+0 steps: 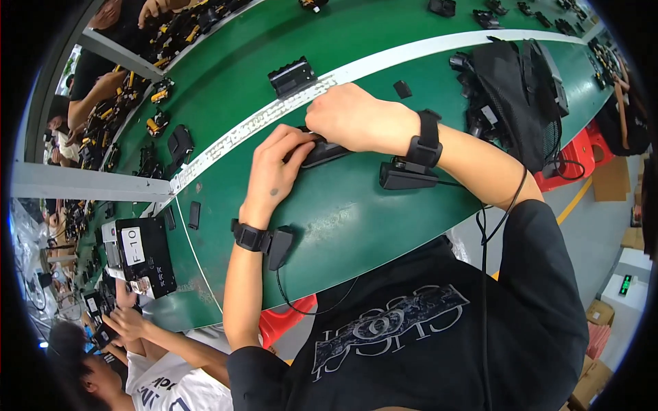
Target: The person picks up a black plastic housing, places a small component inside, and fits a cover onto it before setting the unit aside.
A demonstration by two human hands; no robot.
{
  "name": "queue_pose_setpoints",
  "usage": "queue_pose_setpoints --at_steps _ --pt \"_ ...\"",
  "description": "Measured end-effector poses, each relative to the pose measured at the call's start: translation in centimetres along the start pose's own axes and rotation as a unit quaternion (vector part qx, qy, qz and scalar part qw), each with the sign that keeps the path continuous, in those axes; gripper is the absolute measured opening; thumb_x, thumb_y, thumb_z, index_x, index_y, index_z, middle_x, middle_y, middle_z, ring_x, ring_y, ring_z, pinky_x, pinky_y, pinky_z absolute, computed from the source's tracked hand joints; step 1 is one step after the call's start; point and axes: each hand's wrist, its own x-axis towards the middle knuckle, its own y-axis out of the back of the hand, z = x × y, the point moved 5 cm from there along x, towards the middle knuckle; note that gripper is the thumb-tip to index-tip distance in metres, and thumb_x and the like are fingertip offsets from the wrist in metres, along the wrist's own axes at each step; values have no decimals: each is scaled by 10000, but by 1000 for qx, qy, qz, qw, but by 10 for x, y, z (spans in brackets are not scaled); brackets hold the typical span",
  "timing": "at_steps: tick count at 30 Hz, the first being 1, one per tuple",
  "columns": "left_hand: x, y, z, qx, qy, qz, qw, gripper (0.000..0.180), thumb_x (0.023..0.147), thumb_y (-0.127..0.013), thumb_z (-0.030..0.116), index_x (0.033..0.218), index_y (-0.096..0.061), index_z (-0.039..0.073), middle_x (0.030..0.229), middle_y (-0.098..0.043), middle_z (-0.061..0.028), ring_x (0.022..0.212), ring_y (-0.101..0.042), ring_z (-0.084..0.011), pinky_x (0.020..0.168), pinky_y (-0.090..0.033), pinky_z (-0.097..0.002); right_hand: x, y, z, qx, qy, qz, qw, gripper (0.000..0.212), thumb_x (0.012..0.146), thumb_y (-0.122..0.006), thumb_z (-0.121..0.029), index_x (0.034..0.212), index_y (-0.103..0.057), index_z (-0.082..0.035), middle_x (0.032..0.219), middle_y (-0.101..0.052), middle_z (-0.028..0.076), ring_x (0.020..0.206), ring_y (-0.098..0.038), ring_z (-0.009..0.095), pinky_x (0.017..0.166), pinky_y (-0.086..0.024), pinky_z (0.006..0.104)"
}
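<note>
My left hand (271,168) pinches the near left end of a dark, elongated plastic part (325,156) between thumb and fingers. Over that part's far side, my right hand (356,118) is closed, its fingers curled under and out of sight. What the right fingertips grip cannot be made out. The part is partly covered by both hands, just above the green tabletop (356,219). Just beyond the hands, a black ridged plastic housing (293,78) rests against the white strip. A small flat black piece (402,89) lies to the right.
A black mesh bag (510,96) and dark parts lie at the right. Both wrists carry strapped black devices (281,248) with cables. A labelled black bin (140,257) stands left, near a co-worker's hands (127,322). A white divider strip (384,63) crosses the table.
</note>
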Motion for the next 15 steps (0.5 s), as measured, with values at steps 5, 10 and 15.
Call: queue_pose_setpoints --at_steps 5,10,15 --pt "21 37 -18 7 34 56 998 182 964 -743 89 1131 -755 19 1073 -716 -116 892 -699 -232 812 -552 -340 -21 0 2 -7 -6 38 999 106 847 -756 -126 922 -732 -56 990 -723 128 928 -748 337 738 -613 462" --pt "64 51 -32 102 94 85 987 345 961 -754 133 1295 -714 60 1189 -711 -124 1015 -716 -282 859 -568 -354 -67 30 58 17 -97 137 986 334 889 -778 -165 1202 -704 -79 1090 -671 118 1030 -707 359 858 -598 459" --pt "80 14 -65 189 15 25 982 397 952 -759 220 1330 -681 126 1256 -709 -127 1166 -677 -349 964 -564 -451 -106 -3 99 43 -99 88 990 375 890 -766 -85 1250 -668 -44 1159 -626 151 1142 -637 366 916 -573 464"
